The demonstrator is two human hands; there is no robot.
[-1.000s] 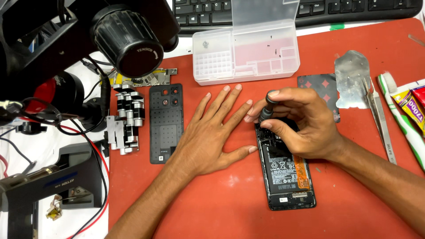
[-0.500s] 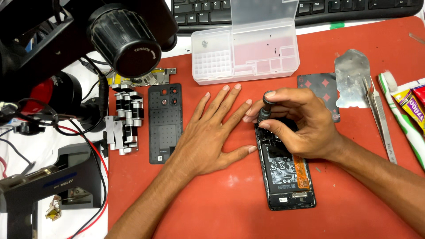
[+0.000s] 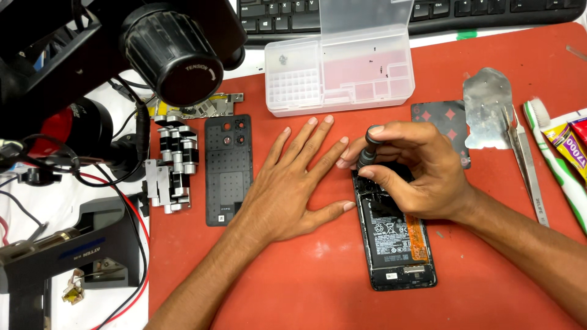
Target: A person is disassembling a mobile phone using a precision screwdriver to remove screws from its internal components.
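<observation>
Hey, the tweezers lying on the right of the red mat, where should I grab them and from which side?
Likely best at the middle of the tweezers, pinching across both arms from above. They lie flat, long axis running away from you, top end overlapping the metal shield plate, toothbrush close on the right. Mid-shaft seems to leave room for the fingers.

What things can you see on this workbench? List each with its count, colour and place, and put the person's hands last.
phone: one, black, opened, on mat under right hand
screwdriver: one, dark, upright over phone
back cover: one, black, left of left hand
parts box: one, clear, top centre
tweezers: one, silver, right
keyboard: one, black, top edge
mat: one, red
left hand: flat on mat
right hand: gripping screwdriver
</observation>
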